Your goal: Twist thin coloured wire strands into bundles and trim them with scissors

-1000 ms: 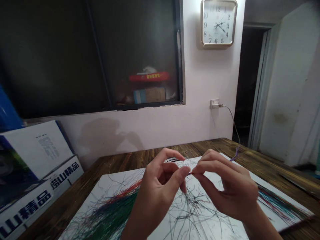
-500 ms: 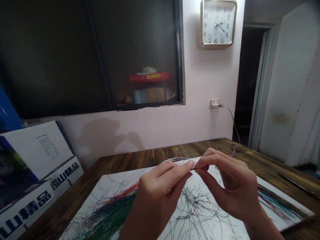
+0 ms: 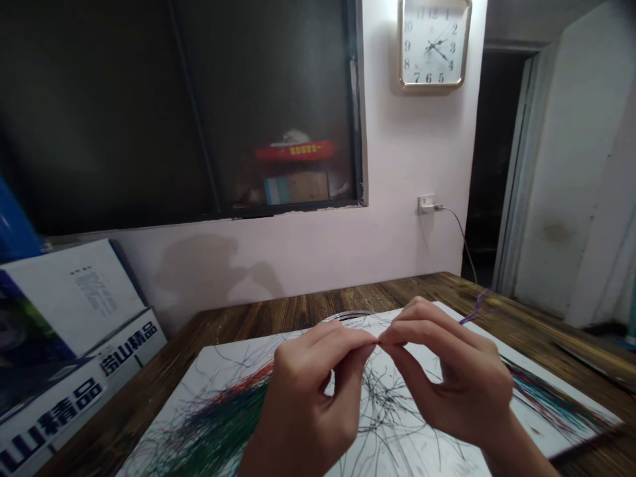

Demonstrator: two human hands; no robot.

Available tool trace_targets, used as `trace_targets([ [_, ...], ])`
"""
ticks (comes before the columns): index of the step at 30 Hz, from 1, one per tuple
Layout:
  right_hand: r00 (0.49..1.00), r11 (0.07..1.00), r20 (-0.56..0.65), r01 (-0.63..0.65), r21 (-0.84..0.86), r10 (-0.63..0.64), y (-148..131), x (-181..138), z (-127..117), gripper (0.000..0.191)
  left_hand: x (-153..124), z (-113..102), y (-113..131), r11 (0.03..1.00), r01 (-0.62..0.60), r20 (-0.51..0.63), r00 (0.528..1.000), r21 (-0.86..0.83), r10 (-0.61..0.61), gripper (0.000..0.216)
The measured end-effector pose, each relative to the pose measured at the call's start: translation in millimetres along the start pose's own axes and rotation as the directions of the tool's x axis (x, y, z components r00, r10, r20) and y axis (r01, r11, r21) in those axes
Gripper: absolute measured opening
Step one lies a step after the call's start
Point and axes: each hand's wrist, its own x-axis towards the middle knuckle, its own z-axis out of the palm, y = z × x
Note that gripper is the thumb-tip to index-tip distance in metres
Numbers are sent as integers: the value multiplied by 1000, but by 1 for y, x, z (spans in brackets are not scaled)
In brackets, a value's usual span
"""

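Note:
My left hand [image 3: 313, 391] and my right hand [image 3: 447, 377] meet fingertip to fingertip above a white board [image 3: 218, 364]. Both pinch a thin purple thread; its free end [image 3: 474, 307] sticks out up and to the right past my right hand. The board lies on a wooden table [image 3: 308, 308] and is strewn with loose threads: a green and red bundle [image 3: 223, 417] at the left, black strands in the middle, and a mixed bundle [image 3: 541, 391] at the right. A shiny round object [image 3: 348, 317] lies just beyond my fingers, mostly hidden.
Printed cardboard boxes [image 3: 74, 351] lean at the table's left. A dark window [image 3: 199, 112] and a wall clock [image 3: 433, 44] are ahead. A cable [image 3: 457, 232] hangs from a wall socket. An open doorway [image 3: 489, 159] is at the right.
My left fingers went from spread apart to a tight pinch against my right fingertips. The purple thread's free end has swung a little up and to the right.

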Motion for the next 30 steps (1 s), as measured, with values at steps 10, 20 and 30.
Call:
trace_targets([
  [10,993,999,109,-39,-9,40,0,2,-1,18,-3,-6,-8,997,76,128,989,13,-77,16],
  [20,996,994,28,-79,-80,82,3,1,0,16,0,4,-17,978,-112,111,989,174,94,28],
  [30,991,991,-30,-133,27,134,1,-1,-3,21,-4,9,-20,844,-336,-112,903,419,415,23],
])
